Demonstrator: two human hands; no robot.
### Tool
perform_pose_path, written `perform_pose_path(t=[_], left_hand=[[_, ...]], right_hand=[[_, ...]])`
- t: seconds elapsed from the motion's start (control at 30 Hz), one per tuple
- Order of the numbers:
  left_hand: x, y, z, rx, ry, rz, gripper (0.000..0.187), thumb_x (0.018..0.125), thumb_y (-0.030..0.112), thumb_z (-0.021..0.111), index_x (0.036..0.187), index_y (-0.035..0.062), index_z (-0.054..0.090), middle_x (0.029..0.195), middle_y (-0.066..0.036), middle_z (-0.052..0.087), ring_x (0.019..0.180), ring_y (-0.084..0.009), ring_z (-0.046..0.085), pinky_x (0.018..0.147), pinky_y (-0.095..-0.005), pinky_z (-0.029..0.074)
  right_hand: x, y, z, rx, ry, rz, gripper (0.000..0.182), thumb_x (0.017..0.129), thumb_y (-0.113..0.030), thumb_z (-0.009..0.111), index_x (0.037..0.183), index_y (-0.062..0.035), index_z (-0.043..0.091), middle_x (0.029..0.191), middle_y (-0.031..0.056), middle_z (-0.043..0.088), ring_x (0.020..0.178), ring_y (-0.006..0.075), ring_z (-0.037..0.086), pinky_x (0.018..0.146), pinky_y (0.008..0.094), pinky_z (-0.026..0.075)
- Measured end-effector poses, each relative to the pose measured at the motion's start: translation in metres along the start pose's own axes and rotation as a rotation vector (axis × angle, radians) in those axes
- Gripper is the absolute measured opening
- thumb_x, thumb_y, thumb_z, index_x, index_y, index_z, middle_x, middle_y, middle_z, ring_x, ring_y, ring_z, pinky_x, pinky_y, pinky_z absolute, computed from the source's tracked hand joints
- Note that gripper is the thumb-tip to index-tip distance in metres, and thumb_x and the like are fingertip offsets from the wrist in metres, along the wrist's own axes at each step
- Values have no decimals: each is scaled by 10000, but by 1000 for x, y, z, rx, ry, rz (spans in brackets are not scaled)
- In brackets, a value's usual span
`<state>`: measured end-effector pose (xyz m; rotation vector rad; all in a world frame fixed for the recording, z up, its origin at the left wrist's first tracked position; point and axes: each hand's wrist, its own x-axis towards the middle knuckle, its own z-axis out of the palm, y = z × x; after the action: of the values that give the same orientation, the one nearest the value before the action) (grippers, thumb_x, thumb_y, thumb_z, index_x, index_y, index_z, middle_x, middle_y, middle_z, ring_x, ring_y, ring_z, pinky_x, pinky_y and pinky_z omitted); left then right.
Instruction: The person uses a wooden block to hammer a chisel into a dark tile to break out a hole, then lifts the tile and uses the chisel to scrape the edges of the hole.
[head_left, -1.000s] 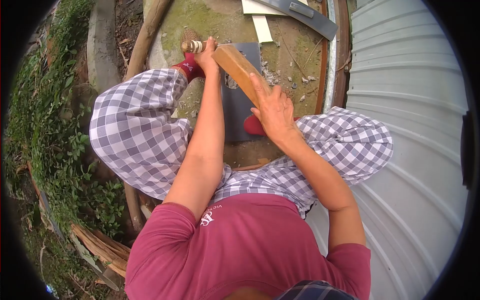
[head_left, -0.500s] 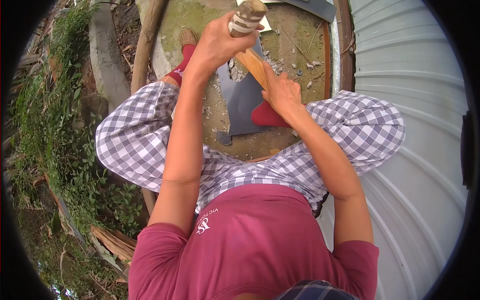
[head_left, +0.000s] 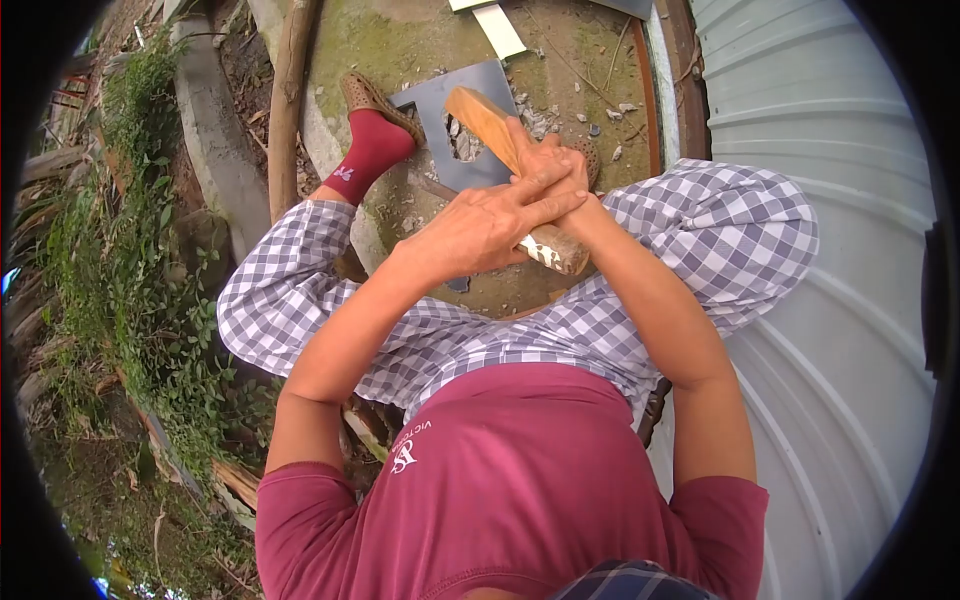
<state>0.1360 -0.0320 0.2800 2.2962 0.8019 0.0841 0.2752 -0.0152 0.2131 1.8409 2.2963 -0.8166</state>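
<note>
My left hand (head_left: 490, 225) reaches across in front of my right hand (head_left: 558, 172), its fingers lying over it. From beneath my left hand juts the rounded end of a wooden handle (head_left: 557, 250) with white wrapping or paint, pointing back toward my body. My right hand is closed around a flat yellow-brown piece of wood (head_left: 482, 120), one finger laid along it. Whether handle and wood are joined is hidden by the hands. Below them on the ground lies a dark grey sheet (head_left: 480, 85) with a ragged hole, rubble (head_left: 462, 140) showing through.
My feet in red socks (head_left: 375, 155) and brown clogs (head_left: 365, 95) flank the sheet. A white strip (head_left: 500, 32) lies beyond. Logs (head_left: 290, 110) and plants (head_left: 160, 260) run along the left. Corrugated metal (head_left: 820, 130) stands on the right.
My left hand has come down toward my body, onto my right hand. The handle's end has swung from pointing up and away to pointing toward me. The grey sheet's hole shows more.
</note>
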Motion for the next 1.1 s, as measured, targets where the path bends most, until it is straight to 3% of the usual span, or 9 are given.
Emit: perform_pose_path(t=[0.27, 0.33, 0.67, 0.73, 0.8, 0.87, 1.0, 1.07, 1.1], left_hand=[[-21, -7, -8, -131, 41, -124, 692, 608, 11, 742, 1242, 179, 523, 1436, -46, 357, 1145, -302, 525, 882, -392, 516], [-28, -14, -12, -265, 227, -198, 612, 609, -8, 721, 1178, 124, 537, 1400, -47, 400, 1211, -303, 470, 964, -402, 461], [-34, -57, -18, -339, 705, -267, 359, 756, 25, 664, 1103, 35, 571, 1175, -102, 577, 1081, -180, 545, 916, -301, 419], [-29, -67, -20, -568, 901, -574, 321, 791, 49, 669, 1099, 42, 578, 1075, -69, 626, 991, -159, 584, 860, -283, 452], [-17, -100, -14, -734, 1160, -565, 311, 813, 80, 681, 1095, 2, 573, 1030, -75, 637, 912, -125, 591, 816, -258, 479], [-7, -133, -6, -728, 1237, -517, 321, 815, 89, 687, 1093, -12, 562, 1028, -88, 636, 907, -131, 592, 809, -262, 485], [25, -152, -6, -683, 1263, -479, 338, 808, 91, 700, 1096, -7, 551, 992, -89, 639, 868, -136, 596, 780, -266, 492], [43, -158, -5, -759, 1275, -436, 329, 802, 92, 706, 1076, -4, 550, 964, -82, 645, 839, -127, 596, 758, -267, 494], [52, -161, -5, -756, 1290, -424, 322, 801, 100, 710, 1058, 0, 545, 939, -79, 650, 827, -124, 597, 745, -269, 496]], right_hand=[[7, 1, 1, 41, 3, 87, 688, 780, -214, 660, 1361, -107, 307, 945, 256, 593, 836, 352, 655, 685, 406, 528], [4, 0, 2, 19, 23, 67, 726, 753, -217, 699, 1353, -101, 308, 938, 258, 594, 822, 355, 656, 688, 407, 527], [7, 13, -12, 123, 21, 80, 789, 763, -307, 680, 1402, -135, 250, 949, 257, 612, 850, 397, 636, 744, 464, 498], [5, 20, -34, 249, 83, 157, 759, 773, -338, 646, 1402, -133, 275, 995, 235, 627, 896, 387, 628, 783, 465, 477], [0, 25, -61, 326, 195, 220, 721, 775, -347, 627, 1385, -125, 313, 1031, 226, 628, 940, 382, 617, 814, 437, 469], [-6, 28, -84, 514, 317, 234, 705, 781, -331, 625, 1376, -100, 325, 1077, 218, 613, 978, 345, 611, 834, 410, 465], [0, 38, -88, 597, 555, 127, 701, 790, -356, 614, 1377, -139, 299, 1058, 215, 627, 983, 380, 605, 848, 438, 462], [1, 39, -88, 705, 512, 132, 700, 794, -320, 636, 1369, -58, 336, 1235, 178, 545, 1051, 272, 578, 874, 363, 451], [1, 38, -87, 710, 518, 137, 700, 794, -320, 636, 1369, -58, 336, 1235, 178, 545, 1051, 272, 578, 874, 363, 451]])
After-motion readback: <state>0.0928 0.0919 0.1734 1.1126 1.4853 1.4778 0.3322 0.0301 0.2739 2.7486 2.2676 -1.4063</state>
